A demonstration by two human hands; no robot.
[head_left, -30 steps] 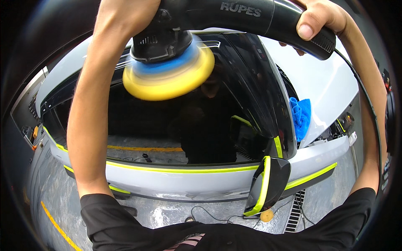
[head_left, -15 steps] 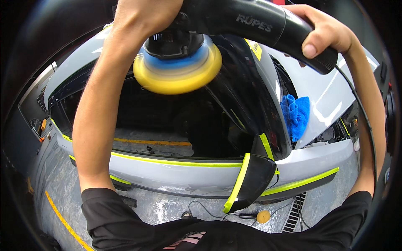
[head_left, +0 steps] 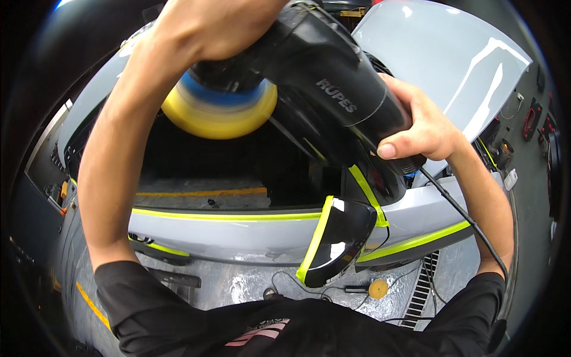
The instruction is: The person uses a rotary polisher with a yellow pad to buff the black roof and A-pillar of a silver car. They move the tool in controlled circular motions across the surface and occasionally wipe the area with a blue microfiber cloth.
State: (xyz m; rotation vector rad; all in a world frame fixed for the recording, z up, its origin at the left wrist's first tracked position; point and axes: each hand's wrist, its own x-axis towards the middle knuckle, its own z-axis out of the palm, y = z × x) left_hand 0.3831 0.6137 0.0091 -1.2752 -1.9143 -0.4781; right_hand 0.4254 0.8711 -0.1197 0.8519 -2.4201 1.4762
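Note:
I hold a black power polisher [head_left: 333, 77] up over the side of a light grey car [head_left: 262, 235]. On its head, my left hand [head_left: 220, 27] presses down from above, its fingers mostly out of sight behind it. Around the rear end of the body wraps my right hand [head_left: 419, 122], thumb on the near side. Below the head sits a yellow foam pad [head_left: 220, 122] with a blue backing, smeared by spinning. Behind the pad is dark side glass [head_left: 220, 160]; whether the pad touches the car cannot be made out. The power cord [head_left: 458, 205] runs from the handle past my right forearm.
Bright yellow-green tape [head_left: 226, 216] edges the window line, the black side mirror [head_left: 339, 241] and lower trim. The hood [head_left: 428, 47] stands raised at far right. On the floor lie a smaller tool with a round tan pad [head_left: 378, 289], cables and a drain grate [head_left: 419, 294].
The polisher has moved left, and its handle end has swung down toward me with my right hand. The blue cloth near the windshield is now almost wholly covered. The pad keeps spinning.

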